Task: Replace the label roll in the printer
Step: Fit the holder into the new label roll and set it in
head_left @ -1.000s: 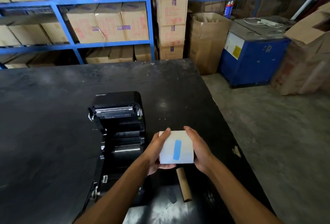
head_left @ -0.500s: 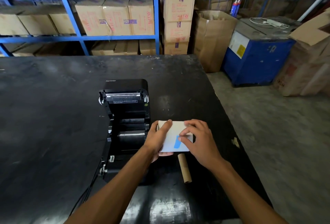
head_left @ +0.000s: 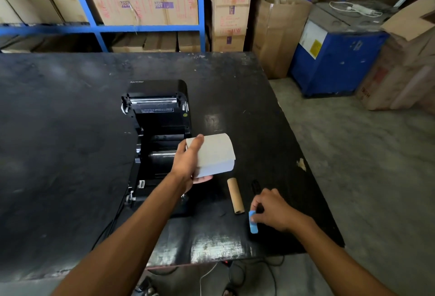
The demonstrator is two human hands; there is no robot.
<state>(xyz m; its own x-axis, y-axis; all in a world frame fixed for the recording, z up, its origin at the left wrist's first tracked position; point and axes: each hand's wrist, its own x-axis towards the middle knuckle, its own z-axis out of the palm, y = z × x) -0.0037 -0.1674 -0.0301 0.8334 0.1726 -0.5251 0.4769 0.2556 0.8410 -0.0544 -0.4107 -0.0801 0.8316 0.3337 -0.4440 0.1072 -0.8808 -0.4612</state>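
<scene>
a: what has changed in the last second?

b: the small blue sticky tab (head_left: pixel 253 222) that sealed the white label roll (head_left: pixel 215 154) a second ago is off it. the right hand (head_left: pixel 273 211) now pinches that tab by the table's near edge, at about five o'clock from the roll, well apart from it.

a: and the roll itself?

b: the left hand (head_left: pixel 191 161) alone grips it, thumb on top and fingers underneath, holding it above the worn black table (head_left: pixel 70 130) just beside the open black label printer (head_left: pixel 157 130), at the printer's three o'clock.

a: so the roll is unsealed?

b: i judge so; its free end should now peel loose for feeding. the printer's lid stands open and the bay looks empty, though its depths are dark.

a: the old one?

b: a bare brown cardboard core (head_left: pixel 235 195) lies on the table at six o'clock from the roll, between the two hands.

a: next?

b: probably dropping the tab, then seating the roll in the bay.
</scene>
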